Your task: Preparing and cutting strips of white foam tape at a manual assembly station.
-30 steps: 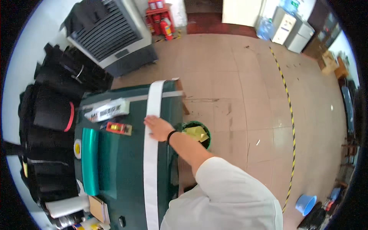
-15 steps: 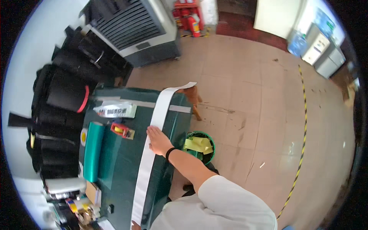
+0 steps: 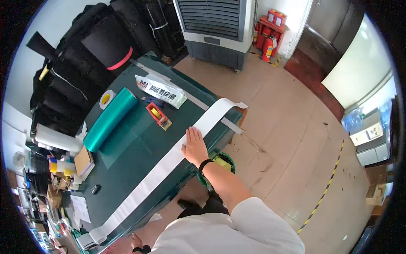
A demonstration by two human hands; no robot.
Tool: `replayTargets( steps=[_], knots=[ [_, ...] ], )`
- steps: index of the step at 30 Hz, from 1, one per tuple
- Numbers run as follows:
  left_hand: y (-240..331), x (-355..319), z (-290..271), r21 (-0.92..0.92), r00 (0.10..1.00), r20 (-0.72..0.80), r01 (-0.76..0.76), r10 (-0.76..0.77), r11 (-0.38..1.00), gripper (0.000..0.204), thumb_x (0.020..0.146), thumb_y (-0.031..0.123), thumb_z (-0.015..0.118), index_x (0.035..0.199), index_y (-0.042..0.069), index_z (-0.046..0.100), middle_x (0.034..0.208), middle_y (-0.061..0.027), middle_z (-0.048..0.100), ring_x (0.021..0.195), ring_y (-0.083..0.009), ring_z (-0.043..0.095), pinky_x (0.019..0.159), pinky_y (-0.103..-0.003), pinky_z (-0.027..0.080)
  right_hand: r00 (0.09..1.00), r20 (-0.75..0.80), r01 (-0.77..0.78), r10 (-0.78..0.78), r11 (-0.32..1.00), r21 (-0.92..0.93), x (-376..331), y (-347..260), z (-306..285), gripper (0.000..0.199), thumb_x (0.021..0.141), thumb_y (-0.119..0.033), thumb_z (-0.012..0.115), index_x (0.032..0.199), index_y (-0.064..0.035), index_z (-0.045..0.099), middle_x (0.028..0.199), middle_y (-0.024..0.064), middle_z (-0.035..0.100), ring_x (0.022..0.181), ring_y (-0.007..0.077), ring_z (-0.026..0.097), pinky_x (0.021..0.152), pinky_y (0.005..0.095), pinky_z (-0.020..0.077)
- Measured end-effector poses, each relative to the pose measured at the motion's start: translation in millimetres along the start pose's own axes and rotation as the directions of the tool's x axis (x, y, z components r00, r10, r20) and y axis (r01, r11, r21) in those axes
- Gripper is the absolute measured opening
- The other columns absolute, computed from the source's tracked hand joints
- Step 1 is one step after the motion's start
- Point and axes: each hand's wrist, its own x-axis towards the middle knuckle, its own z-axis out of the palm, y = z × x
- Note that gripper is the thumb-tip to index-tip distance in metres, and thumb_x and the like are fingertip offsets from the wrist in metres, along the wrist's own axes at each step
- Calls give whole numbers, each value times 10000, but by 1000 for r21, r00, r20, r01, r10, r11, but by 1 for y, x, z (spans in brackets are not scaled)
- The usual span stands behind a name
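Note:
A long white strip (image 3: pixel 156 177) runs diagonally over the dark green tabletop (image 3: pixel 135 152). Its far end curls over the edge, and its near-left end meets a white roll (image 3: pixel 98 235). My right hand (image 3: pixel 195 147) lies flat on the strip, fingers stretched out, holding nothing. Low in the picture, beside the table's near edge, my left hand (image 3: pixel 136 242) is only partly in view, apart from the strip; its fingers look extended with nothing in them. Beyond the strip lie a red tape dispenser (image 3: pixel 158 115), a white printed plastic package (image 3: pixel 161 90) and a green roll of film (image 3: pixel 111 119).
A roll of tape (image 3: pixel 107 99) and a small black object (image 3: pixel 96 189) lie on the table. Black rolls (image 3: pixel 63 93) lean at the wall. An air cooler (image 3: pixel 215 29) and fire extinguishers (image 3: pixel 268 47) stand beyond. A green bin (image 3: pixel 224 161) sits by the near edge.
The view has turned left, so the table now lies diagonally. My left hand has come away from the strip's near end to beside the table. My right hand stays flat on the strip.

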Motion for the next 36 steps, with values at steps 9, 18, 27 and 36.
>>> replayTargets(
  steps=[9, 18, 27, 36],
  knots=[
    [-31, -13, 50, 795, 860, 164, -405, 483, 452, 775, 989, 556, 333, 1374, -115, 373, 1374, -311, 438, 1154, -429, 571, 948, -538, 486, 999, -30, 10, -10, 1000, 0, -4, 11, -2, 695, 907, -325, 545, 1422, 113, 383, 1512, 279, 358, 1439, 401, 302, 1211, 486, 193],
    [21, -37, 1, 86, 955, -3, -296, 297, 951, 503, 978, 226, 439, 1465, 104, 402, 1497, -252, 401, 1198, -435, 559, 935, -506, 513, 997, -39, 73, -72, 997, 15, 1, 10, 3, 645, 882, -256, 609, 1374, 119, 428, 1455, 295, 421, 1404, 419, 349, 1192, 503, 233],
    [50, -50, -37, -396, 975, -89, 155, -206, 905, 629, 996, 468, 405, 1471, 55, 391, 1421, -224, 500, 1255, -431, 515, 1047, -501, 427, 968, 68, 252, -243, 919, -302, 1, 37, 11, 509, 935, -195, 559, 1353, 88, 491, 1446, 294, 442, 1380, 402, 390, 1180, 479, 276],
    [-75, 7, -18, -708, 730, -423, 103, -537, 699, 496, 972, 450, 493, 1249, 47, 576, 1207, -231, 634, 1137, -421, 587, 958, -480, 477, 974, 136, 218, -182, 917, -334, 9, 20, 23, 549, 981, -220, 509, 1413, 100, 401, 1505, 273, 378, 1406, 405, 350, 1188, 480, 258]
  ],
)
